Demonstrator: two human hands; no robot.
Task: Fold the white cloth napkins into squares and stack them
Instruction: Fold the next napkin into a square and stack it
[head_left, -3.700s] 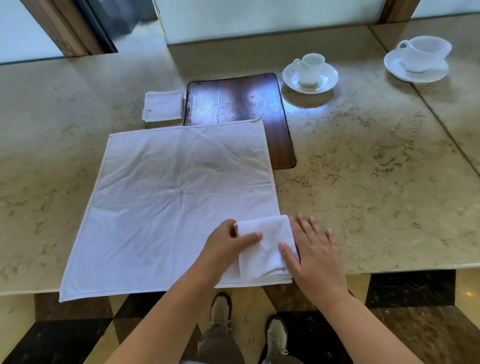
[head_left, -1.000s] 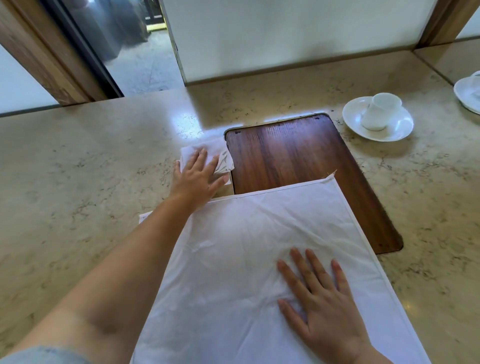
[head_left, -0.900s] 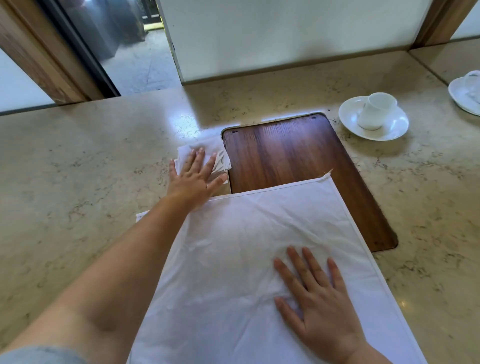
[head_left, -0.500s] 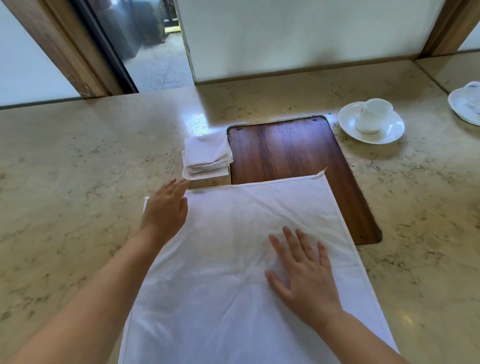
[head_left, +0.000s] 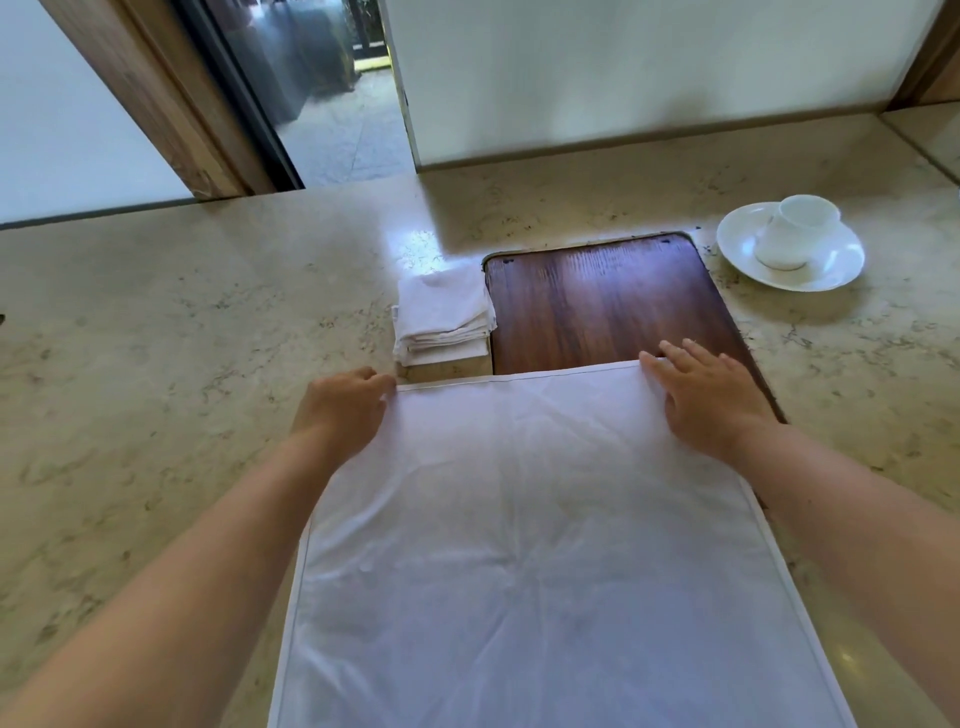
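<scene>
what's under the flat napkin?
The napkin lies on the counter; its far right corner overlaps the wooden board. The left hand and right hand rest on its far corners. Anything else beneath is covered.

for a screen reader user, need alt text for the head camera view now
Both hands, left hand and right hand, rest at the far corners of an unfolded white napkin spread on a marble counter. Beyond it sit a stack of folded napkins, a wooden board and a cup on a saucer.
</scene>
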